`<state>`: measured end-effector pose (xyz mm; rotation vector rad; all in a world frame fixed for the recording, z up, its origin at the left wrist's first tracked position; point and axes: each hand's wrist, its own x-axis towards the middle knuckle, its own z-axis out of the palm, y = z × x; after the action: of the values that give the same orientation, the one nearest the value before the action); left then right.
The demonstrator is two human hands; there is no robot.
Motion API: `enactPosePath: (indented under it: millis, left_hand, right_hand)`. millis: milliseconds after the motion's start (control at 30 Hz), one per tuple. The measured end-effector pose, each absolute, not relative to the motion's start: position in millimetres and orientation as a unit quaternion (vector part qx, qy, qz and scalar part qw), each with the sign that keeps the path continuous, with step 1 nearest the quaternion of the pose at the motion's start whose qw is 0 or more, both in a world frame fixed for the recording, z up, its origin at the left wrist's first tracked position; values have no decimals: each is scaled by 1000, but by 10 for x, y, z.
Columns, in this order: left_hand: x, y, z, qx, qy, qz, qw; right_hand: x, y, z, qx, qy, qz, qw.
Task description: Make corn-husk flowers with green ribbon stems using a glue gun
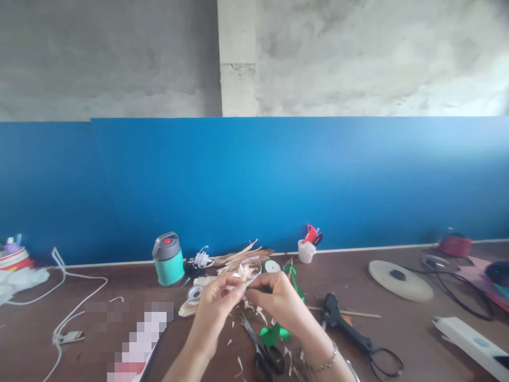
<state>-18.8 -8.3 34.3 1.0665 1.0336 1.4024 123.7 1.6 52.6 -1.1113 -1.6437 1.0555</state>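
My left hand [220,300] pinches the base of a small pale flower [245,271] that looks made of dried husk strips. Close beside it, my right hand [278,300] has its fingertips pressed together on a thin dark green strip [258,289], which reaches toward the flower's base. Under my hands lie scissors [258,339], partly open, with pale scraps around them. Green ribbon [274,335] is bunched near the blades. Behind my hands are a ribbon spool [272,266], a roll of clear tape [194,293] and a heap of dried husks [242,254].
A black glue gun [344,321] lies right of my forearm. Farther out are a turquoise food jar [169,268], a white cup [306,251] of tools, a glass lid [400,280], a white power strip [473,342] and white cables [79,310]. A blue panel [254,185] closes off the back.
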Motion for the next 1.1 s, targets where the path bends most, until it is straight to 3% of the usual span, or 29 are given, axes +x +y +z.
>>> enactPosePath:
  millis: [200, 567, 933, 1100]
  left_hand:
    - [-230, -56, 340, 479, 431, 566, 514]
    - [-283, -32, 344, 522, 400, 573, 490]
    - [-278, -105, 458, 501, 296, 554, 596]
    - [-273, -104, 413, 455, 259, 537, 662]
  right_hand:
    - [1227, -13, 527, -431, -693, 410, 408]
    - [1238, 18, 517, -444, -611, 513, 408]
    - [1245, 163, 316, -184, -476, 802, 311]
    - [1183, 209, 241, -147, -437, 847, 264]
